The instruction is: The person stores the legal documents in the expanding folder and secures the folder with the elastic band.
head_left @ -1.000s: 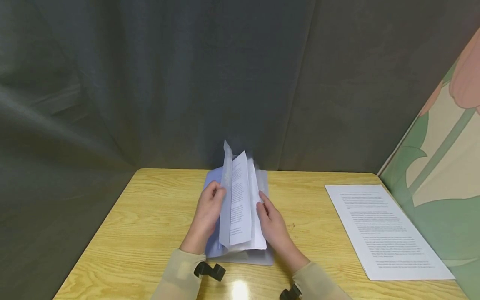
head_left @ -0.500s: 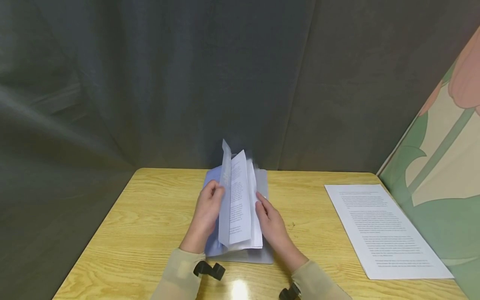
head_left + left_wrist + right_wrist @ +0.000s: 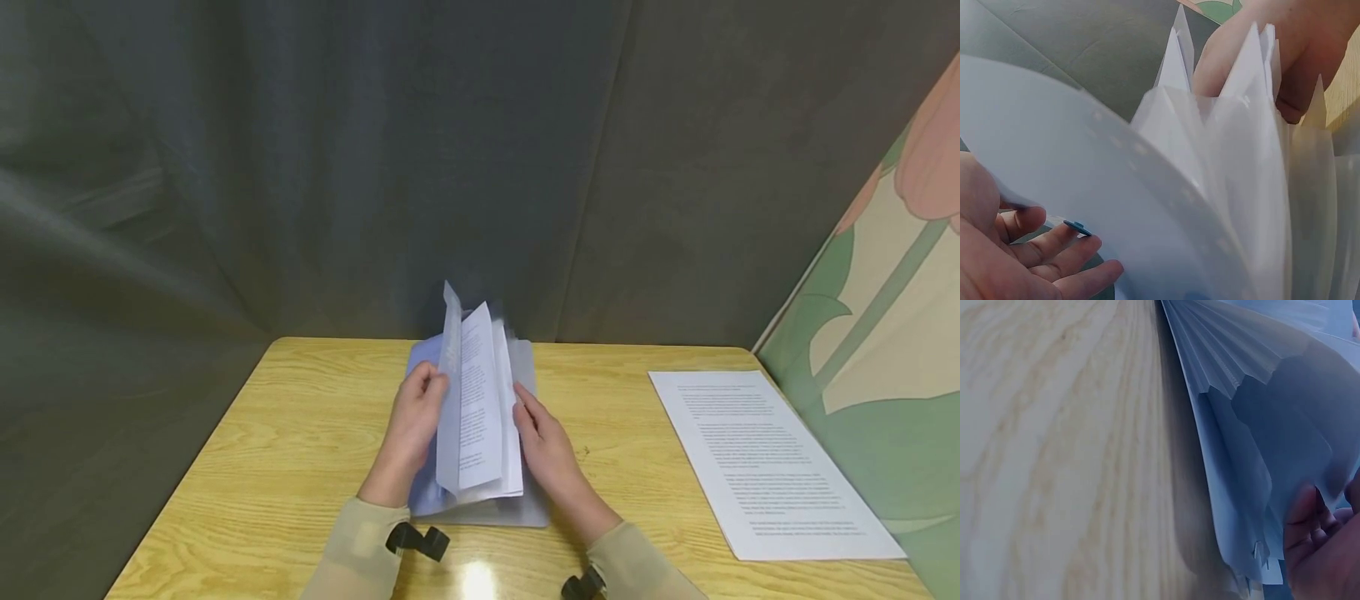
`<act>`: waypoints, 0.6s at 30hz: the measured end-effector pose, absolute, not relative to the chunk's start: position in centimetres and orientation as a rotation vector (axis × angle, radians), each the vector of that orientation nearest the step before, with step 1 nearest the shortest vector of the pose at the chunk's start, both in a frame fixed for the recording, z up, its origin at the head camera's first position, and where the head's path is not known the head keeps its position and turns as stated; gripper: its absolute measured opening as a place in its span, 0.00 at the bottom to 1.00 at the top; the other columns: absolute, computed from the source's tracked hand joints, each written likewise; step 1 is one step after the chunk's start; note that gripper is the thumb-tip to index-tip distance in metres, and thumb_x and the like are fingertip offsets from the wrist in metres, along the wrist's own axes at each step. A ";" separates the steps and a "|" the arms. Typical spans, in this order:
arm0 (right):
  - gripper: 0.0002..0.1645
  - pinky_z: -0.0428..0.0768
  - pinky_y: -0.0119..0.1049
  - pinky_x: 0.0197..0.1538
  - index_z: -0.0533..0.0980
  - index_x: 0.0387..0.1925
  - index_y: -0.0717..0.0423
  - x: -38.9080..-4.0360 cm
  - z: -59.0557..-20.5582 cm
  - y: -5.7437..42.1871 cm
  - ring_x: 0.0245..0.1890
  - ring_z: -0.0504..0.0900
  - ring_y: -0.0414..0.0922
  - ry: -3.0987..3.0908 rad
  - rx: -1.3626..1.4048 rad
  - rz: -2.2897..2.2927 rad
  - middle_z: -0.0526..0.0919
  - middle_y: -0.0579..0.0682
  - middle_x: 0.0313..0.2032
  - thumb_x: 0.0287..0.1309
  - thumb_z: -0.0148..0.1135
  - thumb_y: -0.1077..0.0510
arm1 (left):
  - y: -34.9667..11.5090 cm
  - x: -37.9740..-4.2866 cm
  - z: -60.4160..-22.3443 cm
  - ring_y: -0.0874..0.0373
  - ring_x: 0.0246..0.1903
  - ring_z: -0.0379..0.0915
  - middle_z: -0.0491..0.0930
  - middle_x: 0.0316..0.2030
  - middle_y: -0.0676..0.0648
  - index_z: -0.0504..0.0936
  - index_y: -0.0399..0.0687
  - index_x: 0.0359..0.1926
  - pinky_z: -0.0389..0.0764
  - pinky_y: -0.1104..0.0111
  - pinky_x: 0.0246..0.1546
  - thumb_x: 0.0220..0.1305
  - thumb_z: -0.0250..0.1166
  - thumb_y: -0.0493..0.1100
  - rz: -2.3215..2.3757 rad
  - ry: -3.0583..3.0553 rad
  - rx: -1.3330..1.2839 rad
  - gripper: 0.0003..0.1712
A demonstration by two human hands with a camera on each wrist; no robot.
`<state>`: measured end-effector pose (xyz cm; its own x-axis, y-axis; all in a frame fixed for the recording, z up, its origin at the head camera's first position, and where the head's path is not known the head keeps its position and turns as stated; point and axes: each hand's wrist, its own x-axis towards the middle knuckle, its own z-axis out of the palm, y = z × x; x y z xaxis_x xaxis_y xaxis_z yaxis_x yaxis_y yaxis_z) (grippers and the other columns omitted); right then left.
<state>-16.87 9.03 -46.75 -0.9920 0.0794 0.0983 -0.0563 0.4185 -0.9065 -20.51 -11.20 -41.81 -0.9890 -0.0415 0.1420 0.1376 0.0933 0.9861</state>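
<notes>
A translucent blue accordion file folder [image 3: 426, 479] stands spread open at the middle of the table, with pleats fanning out in the right wrist view. Printed sheets [image 3: 476, 400] stand between its dividers. My left hand [image 3: 418, 408] grips the raised cover [image 3: 450, 433] by its left edge, and a small teal fastener [image 3: 1078, 228] shows by its fingers in the left wrist view. My right hand [image 3: 546, 442] holds the white papers and dividers at their right side, thumb toward me. In the left wrist view part of it is hidden behind the pocket tops.
A stack of printed paper [image 3: 776, 467] lies at the right end of the wooden table [image 3: 315, 433]. A dark curtain [image 3: 480, 167] hangs right behind the table, and a flower-patterned panel [image 3: 892, 333] borders the right side. Both wrists wear black straps.
The right hand and the papers' right edge have shifted slightly left, toward the raised cover. The left hand has hardly moved and keeps its grip.
</notes>
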 end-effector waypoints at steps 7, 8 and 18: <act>0.32 0.79 0.36 0.31 0.64 0.85 0.49 -16.9 -46.2 10.3 0.30 0.78 0.48 -2.456 -0.020 1.780 0.81 0.55 0.41 0.88 0.52 0.48 | -11.3 -20.5 -41.7 0.52 0.31 0.63 0.65 0.28 0.47 0.71 0.44 0.33 0.63 0.65 0.31 0.78 0.54 0.38 -2.025 -2.223 -0.083 0.11; 0.32 0.78 0.35 0.30 0.64 0.85 0.50 -16.9 -46.1 10.5 0.30 0.78 0.46 -2.450 -0.020 1.788 0.81 0.54 0.41 0.88 0.52 0.49 | -11.3 -20.5 -41.7 0.52 0.31 0.63 0.65 0.28 0.47 0.71 0.44 0.33 0.64 0.65 0.32 0.78 0.54 0.38 -2.028 -2.222 -0.083 0.11; 0.35 0.77 0.33 0.30 0.60 0.86 0.52 -16.5 -45.3 14.8 0.33 0.80 0.49 -2.487 -0.045 1.709 0.82 0.58 0.49 0.89 0.50 0.45 | -11.6 -20.6 -41.8 0.53 0.34 0.65 0.66 0.30 0.47 0.71 0.44 0.34 0.65 0.65 0.33 0.76 0.55 0.38 -2.059 -2.176 -0.079 0.09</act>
<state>-16.49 14.84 -45.34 -0.9919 0.0942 0.0852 -0.0458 0.3604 -0.9317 -20.55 -11.61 -41.82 -0.9881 -0.0612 0.1411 0.1375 0.0596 0.9887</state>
